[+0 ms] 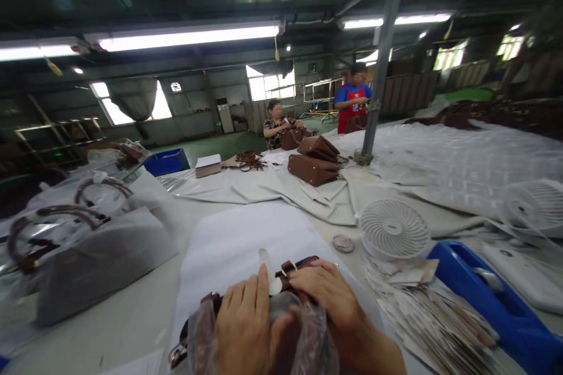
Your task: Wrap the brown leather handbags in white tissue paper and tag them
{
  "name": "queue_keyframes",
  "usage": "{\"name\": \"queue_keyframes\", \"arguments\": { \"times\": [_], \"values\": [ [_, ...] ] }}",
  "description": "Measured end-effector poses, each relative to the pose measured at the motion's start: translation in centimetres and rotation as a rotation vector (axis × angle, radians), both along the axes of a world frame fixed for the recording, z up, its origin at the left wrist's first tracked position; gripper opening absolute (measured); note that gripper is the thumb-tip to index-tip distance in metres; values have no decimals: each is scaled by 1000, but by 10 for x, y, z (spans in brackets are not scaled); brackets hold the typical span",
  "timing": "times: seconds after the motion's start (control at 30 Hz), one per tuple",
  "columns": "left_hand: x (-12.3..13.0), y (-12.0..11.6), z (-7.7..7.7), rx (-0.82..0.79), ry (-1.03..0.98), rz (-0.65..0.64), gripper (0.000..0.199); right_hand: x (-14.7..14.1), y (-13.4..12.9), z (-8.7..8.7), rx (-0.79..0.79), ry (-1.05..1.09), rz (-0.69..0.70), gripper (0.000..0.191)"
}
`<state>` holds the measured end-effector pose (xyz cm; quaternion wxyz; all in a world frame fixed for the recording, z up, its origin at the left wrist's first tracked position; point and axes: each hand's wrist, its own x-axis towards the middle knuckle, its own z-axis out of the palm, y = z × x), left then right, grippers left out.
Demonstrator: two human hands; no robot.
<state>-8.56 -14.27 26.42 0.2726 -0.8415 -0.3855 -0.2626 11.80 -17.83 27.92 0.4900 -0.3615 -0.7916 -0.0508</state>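
Note:
A brown handbag (pixel 287 268) with metal buckles and clear plastic about it lies on a white sheet (pixel 246 225) at the bottom centre. My left hand (pixel 246 316) rests over the left side of its top, fingers extended and close together. On the right side, my right hand (pixel 332 293) has its fingers bent over the bag's edge near a buckle. Between the hands, a pale flat strip (pixel 264 258) sticks up by my left fingertips. What lies under both palms is hidden.
Wrapped bags (pixel 105 263) stand at the left. White fan (pixel 393 227), stacked papers (pixel 440 322) and a blue tape dispenser (pixel 488 304) are at the right. Brown bags (pixel 313 170) lie further back, near two people (pixel 275 126) and a post (pixel 382 58).

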Motion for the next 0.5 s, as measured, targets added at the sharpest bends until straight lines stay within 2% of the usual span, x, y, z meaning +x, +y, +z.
{"name": "queue_keyframes", "arguments": {
  "times": [0.1, 0.17, 0.23, 0.3, 0.4, 0.5],
  "values": [
    [4, -7, 2, -61, -74, 47, 47, 36, 1, -11, -108, -51, 0, 54],
    [5, -7, 0, -76, -53, 40, 48, 67, 16, -30, -211, -27, -100, 62],
    [3, -4, -4, -95, -3, 32, 51, 97, 44, -58, -356, -36, -317, 55],
    [0, -1, -8, -113, 36, 30, 50, 122, 78, -90, -525, -204, -664, 51],
    [-2, 2, -11, -135, 32, 51, 52, 146, 123, -135, -635, -321, -788, 42],
    [1, 4, -12, -121, -1, 54, 65, 155, 148, -165, -668, -420, -827, 37]
  ]
}}
